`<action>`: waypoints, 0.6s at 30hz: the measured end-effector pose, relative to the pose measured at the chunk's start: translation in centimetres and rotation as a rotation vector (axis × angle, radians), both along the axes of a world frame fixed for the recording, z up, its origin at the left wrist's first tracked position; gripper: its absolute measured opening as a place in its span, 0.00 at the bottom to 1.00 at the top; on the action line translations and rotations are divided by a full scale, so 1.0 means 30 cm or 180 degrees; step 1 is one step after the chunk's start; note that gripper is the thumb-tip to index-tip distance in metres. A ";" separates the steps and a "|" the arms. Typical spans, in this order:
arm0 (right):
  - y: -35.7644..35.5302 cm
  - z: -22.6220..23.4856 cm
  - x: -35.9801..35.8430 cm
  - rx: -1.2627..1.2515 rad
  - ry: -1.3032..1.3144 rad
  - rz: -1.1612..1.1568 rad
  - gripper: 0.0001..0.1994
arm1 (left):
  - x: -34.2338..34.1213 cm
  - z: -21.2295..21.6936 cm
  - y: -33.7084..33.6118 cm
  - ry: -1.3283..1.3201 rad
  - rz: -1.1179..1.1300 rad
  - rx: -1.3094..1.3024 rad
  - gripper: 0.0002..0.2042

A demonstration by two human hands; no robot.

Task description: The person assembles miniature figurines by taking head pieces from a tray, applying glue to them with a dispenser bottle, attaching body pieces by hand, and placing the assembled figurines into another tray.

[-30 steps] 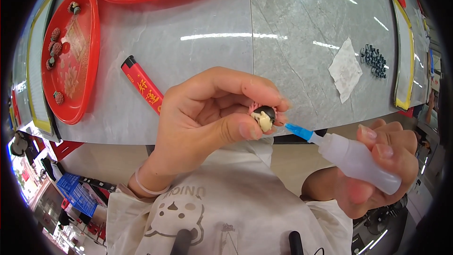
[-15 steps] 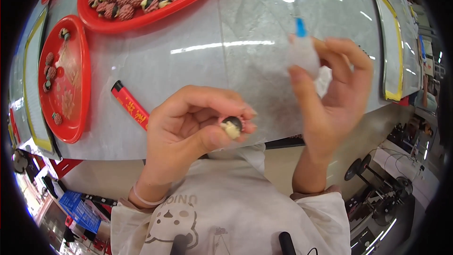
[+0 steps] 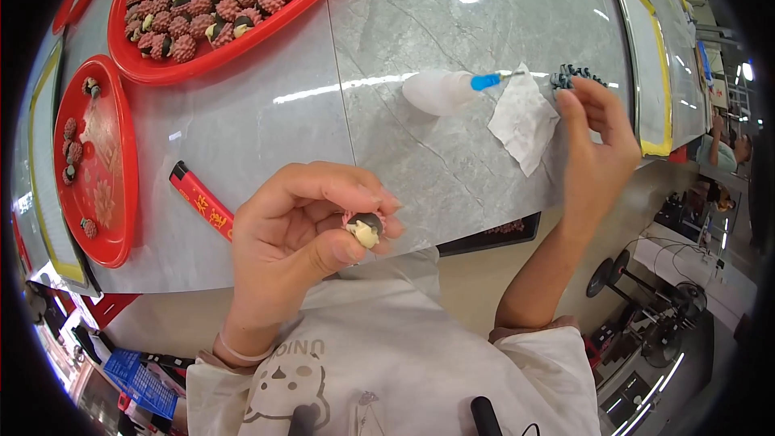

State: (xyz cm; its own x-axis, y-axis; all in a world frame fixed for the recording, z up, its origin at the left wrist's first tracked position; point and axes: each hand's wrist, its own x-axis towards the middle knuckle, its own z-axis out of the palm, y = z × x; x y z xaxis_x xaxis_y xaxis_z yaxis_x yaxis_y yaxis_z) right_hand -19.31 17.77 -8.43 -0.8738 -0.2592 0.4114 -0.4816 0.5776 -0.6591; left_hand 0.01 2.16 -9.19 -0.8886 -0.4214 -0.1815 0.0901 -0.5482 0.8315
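In my left hand (image 3: 299,234) I hold a small bumpy pink piece (image 3: 366,228) with a black and cream part, between thumb and fingertips. My right hand (image 3: 597,137) is at the right of the table, thumb and forefinger drawn together at a cluster of small dark blue-grey pieces (image 3: 563,75). What lies between those fingertips is hidden. A translucent white squeeze bottle (image 3: 436,93) with a blue needle tip (image 3: 485,81) lies on its side on the table. The needle end reaches over a crumpled white tissue (image 3: 523,121).
A large red tray (image 3: 161,73) full of similar pink pieces stands at far left. Nearer, a smaller red tray (image 3: 113,218) holds several. A red stick-shaped item with a black end (image 3: 202,203) lies beside my left hand. A yellow-edged panel (image 3: 646,56) borders the right side.
My right hand has let go of the squeeze bottle, which now lies on the table, and has moved right to the dark pieces. My left hand still holds the pink piece.
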 end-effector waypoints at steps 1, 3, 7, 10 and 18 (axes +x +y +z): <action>-0.012 -0.001 0.010 0.0338 0.0009 0.0051 0.07 | 0.001 -0.001 0.000 0.0006 0.0008 -0.0045 0.16; -0.016 -0.006 0.012 0.0679 0.0022 0.0095 0.06 | 0.006 -0.007 -0.003 0.0018 0.0009 -0.0089 0.16; -0.004 -0.028 0.007 0.0362 0.0202 0.0184 0.06 | 0.015 -0.031 -0.014 0.0556 -0.0071 0.0056 0.12; 0.013 0.011 0.039 -0.0793 -0.0066 0.0329 0.08 | 0.020 -0.031 -0.014 0.0588 -0.0055 0.0079 0.12; 0.119 0.080 0.089 -0.2394 -0.1520 0.1498 0.10 | 0.017 -0.028 -0.014 0.0689 -0.0168 0.0204 0.12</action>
